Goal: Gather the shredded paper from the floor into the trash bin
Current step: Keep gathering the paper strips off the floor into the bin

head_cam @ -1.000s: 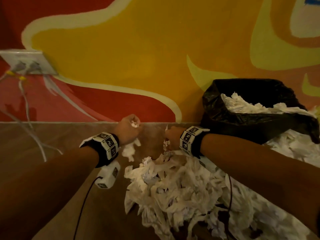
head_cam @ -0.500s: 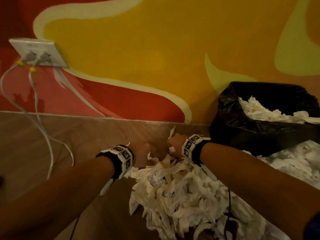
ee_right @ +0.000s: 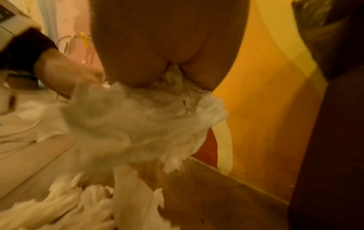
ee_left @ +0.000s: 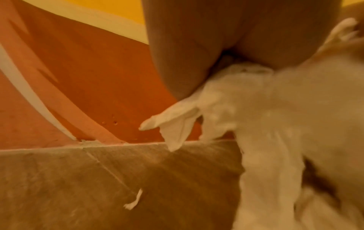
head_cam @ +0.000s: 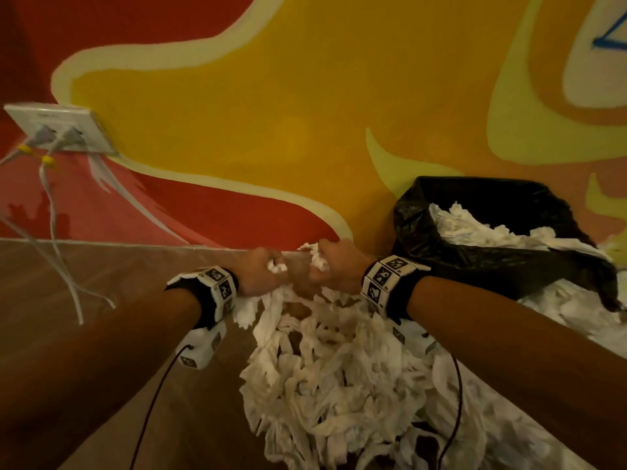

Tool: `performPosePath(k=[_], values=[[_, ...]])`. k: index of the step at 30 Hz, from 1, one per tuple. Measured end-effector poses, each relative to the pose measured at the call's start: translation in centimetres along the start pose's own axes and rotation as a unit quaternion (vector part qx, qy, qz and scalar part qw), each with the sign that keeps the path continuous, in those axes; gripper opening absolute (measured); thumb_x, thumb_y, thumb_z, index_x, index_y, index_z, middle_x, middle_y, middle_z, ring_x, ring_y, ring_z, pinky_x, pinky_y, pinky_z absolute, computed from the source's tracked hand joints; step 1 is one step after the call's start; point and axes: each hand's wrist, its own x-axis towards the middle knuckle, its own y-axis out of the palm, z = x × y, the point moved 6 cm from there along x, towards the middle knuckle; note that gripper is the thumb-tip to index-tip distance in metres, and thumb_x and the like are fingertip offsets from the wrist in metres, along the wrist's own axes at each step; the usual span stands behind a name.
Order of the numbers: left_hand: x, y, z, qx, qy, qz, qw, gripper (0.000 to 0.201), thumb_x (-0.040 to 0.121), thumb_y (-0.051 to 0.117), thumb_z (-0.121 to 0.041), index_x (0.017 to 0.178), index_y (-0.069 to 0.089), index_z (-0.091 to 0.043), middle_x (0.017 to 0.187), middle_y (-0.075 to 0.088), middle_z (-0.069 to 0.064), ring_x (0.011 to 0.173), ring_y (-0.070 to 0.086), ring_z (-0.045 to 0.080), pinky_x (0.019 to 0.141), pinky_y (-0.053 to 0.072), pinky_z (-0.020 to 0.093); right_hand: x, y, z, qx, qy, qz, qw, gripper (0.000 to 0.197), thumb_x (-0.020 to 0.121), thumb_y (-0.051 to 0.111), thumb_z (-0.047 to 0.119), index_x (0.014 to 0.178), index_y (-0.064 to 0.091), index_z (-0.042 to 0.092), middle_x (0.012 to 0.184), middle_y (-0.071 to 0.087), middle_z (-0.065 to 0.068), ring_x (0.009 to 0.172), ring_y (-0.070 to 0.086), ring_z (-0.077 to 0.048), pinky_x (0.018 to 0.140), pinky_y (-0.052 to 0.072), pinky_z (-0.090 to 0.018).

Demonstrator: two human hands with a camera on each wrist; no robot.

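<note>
- While both my arms reach toward the wall, my left hand (head_cam: pixel 259 271) is curled into a fist around a tuft of shredded paper (head_cam: pixel 325 368), with white bits showing between the fingers.
- My right hand (head_cam: pixel 334 264) is fisted the same way just beside it, gripping another clump that pokes out above and below the knuckles.
- From both fists the paper hangs down in one loose, tangled web that spreads toward me over the wooden floor (head_cam: pixel 101 334); the bulk of the heap lies below and between my forearms.
- Seen from the left wrist, the strips (ee_left: pixel 256 109) spill out from under my closed palm (ee_left: pixel 226 38) and trail to the right, and one small scrap (ee_left: pixel 133 200) lies alone on the floor well apart from the heap.
- Seen from the right wrist, a thick wad (ee_right: pixel 147 116) bulges out beneath my closed hand (ee_right: pixel 167 38), blurred, with my other hand (ee_right: pixel 65 73) touching the same mass at the left.
- To the right of my right wrist stands the trash bin (head_cam: pixel 475 252), lined with a black bag and already holding a mound of white shreds.
- More shreds lie on the floor in front of the bin, under my right forearm.
- At the left, a white wall socket (head_cam: pixel 54 127) has cables (head_cam: pixel 57 239) hanging down to the floor.
</note>
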Motion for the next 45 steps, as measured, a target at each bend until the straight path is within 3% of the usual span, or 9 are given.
performPosePath(k=[7, 12, 15, 21, 24, 29, 35, 41, 45], values=[[1.2, -4.3, -4.7, -0.106, 0.001, -0.117, 0.988, 0.022, 0.09, 0.061, -0.031, 0.083, 0.042, -0.023, 0.071, 0.059, 0.006, 0.053, 0.05, 0.016, 0.049, 0.04, 0.03, -2.2, -6.1, -0.2, 0.071, -0.045, -0.166, 0.983, 0.03, 0.089, 0.058, 0.039, 0.079, 0.041, 0.017, 0.063, 0.039, 0.007, 0.055, 0.035, -0.009, 0.048, 0.023, -0.026], [1.2, -6.6, -9.8, -0.114, 0.059, -0.152, 0.98, 0.031, 0.081, 0.072, -0.01, 0.099, 0.049, -0.022, 0.081, 0.06, 0.001, 0.045, 0.057, 0.006, 0.036, 0.043, 0.022, -4.3, -10.0, -1.2, 0.098, -0.053, -0.213, 0.971, 0.038, 0.082, 0.057, 0.042, 0.069, 0.023, 0.033, 0.075, 0.032, 0.01, 0.065, 0.03, -0.007, 0.054, 0.022, -0.027], [1.3, -7.6, -12.4, -0.118, 0.092, -0.179, 0.972, 0.021, 0.079, 0.07, 0.001, 0.078, 0.055, -0.014, 0.06, 0.058, 0.001, 0.037, 0.051, 0.002, 0.036, 0.037, 0.014, -5.3, -11.5, -2.2, 0.123, -0.048, -0.238, 0.962, 0.041, 0.078, 0.064, 0.038, 0.07, 0.024, 0.033, 0.071, 0.036, 0.006, 0.06, 0.033, -0.011, 0.052, 0.025, -0.027], [1.4, -8.4, -16.6, -0.152, 0.13, -0.212, 0.957, 0.022, 0.088, 0.062, -0.006, 0.071, 0.053, -0.014, 0.066, 0.057, 0.005, 0.05, 0.051, 0.008, 0.048, 0.044, 0.021, -7.1, -13.3, -4.3, 0.2, -0.015, -0.247, 0.948, 0.035, 0.077, 0.065, 0.034, 0.097, 0.037, 0.029, 0.077, 0.053, -0.003, 0.047, 0.046, -0.015, 0.038, 0.037, -0.026], [1.8, -7.7, -18.1, -0.153, 0.133, -0.203, 0.958, 0.019, 0.09, 0.06, -0.01, 0.074, 0.052, -0.017, 0.067, 0.056, 0.005, 0.052, 0.048, 0.016, 0.05, 0.042, 0.029, -8.1, -14.1, -5.3, 0.193, 0.015, -0.239, 0.952, 0.055, 0.077, 0.061, 0.04, 0.125, 0.038, 0.029, 0.102, 0.055, -0.002, 0.065, 0.059, -0.019, 0.051, 0.046, -0.025], [2.3, -7.0, -19.9, -0.138, 0.136, -0.241, 0.951, 0.009, 0.089, 0.06, -0.018, 0.085, 0.053, -0.018, 0.065, 0.055, -0.003, 0.04, 0.043, 0.006, 0.041, 0.038, 0.026, -10.1, -15.7, -6.6, 0.158, 0.008, -0.268, 0.95, 0.024, 0.08, 0.058, 0.035, 0.078, 0.066, 0.013, 0.063, 0.065, -0.002, 0.049, 0.053, -0.01, 0.045, 0.043, -0.023], [2.7, -6.0, -23.7, -0.127, 0.151, -0.234, 0.952, 0.018, 0.092, 0.061, -0.038, 0.086, 0.061, -0.021, 0.081, 0.067, -0.001, 0.057, 0.058, 0.014, 0.054, 0.05, 0.037, -12.2, -17.4, -9.0, 0.168, -0.013, -0.275, 0.947, 0.014, 0.09, 0.053, 0.026, 0.095, 0.063, 0.018, 0.061, 0.059, 0.003, 0.045, 0.049, -0.004, 0.044, 0.038, -0.02], [3.0, -4.3, -28.9, -0.178, 0.194, -0.184, 0.947, 0.041, 0.087, 0.062, -0.051, 0.076, 0.055, -0.013, 0.064, 0.058, 0.005, 0.05, 0.05, 0.018, 0.055, 0.044, 0.04, -14.5, -20.4, -12.5, 0.167, 0.016, -0.378, 0.911, 0.02, 0.093, 0.045, 0.024, 0.082, 0.06, 0.016, 0.062, 0.057, -0.004, 0.047, 0.043, -0.008, 0.047, 0.034, -0.023], [4.2, -2.9, -31.3, -0.21, 0.202, -0.183, 0.939, 0.049, 0.087, 0.061, -0.052, 0.094, 0.058, -0.003, 0.088, 0.063, 0.02, 0.073, 0.057, 0.036, 0.071, 0.05, 0.049, -15.6, -21.0, -14.0, 0.179, 0.037, -0.415, 0.891, 0.021, 0.093, 0.042, 0.025, 0.086, 0.054, 0.01, 0.069, 0.054, -0.007, 0.065, 0.046, -0.021, 0.058, 0.032, -0.031]])
